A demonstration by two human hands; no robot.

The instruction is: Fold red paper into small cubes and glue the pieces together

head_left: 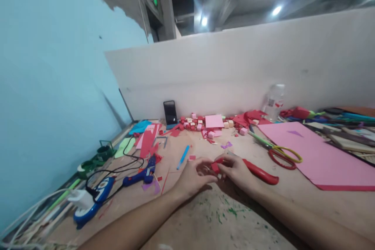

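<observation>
The two hands meet low over the tabletop (pixel 187 228), almost fingertip to fingertip, with a small red block (pixel 215 167) between them. The right hand (pixel 236 171) has the block pinched between its thumb and bent fingers. The left hand (pixel 193 174) is half curled, a gap showing between its thumb and fingers; whether its fingertips touch the block cannot be told. Just right of the right hand lies a red-handled tool (pixel 262 172), its far end partly hidden behind that hand. Farther right are scissors (pixel 283 154) with one red and one yellow loop, overlapping the edge of a large pink sheet (pixel 325 162). Just beyond the left hand lie a small red piece (pixel 192 158) and a slim blue stick (pixel 183 157). Left of that hand, a blue glue gun (pixel 137 177) rests on its side, and farther left is a blue and white power strip (pixel 95 205) with a white plug (pixel 83 199) in it. Well beyond both hands, red, pink and cream blocks (pixel 191 124) are heaped around a pink card (pixel 214 121), with an upright phone (pixel 170 113) left of the heap and a clear bottle (pixel 274 103) to the right. Green marks (pixel 232 211) speckle the surface on the near side of the hands.
</observation>
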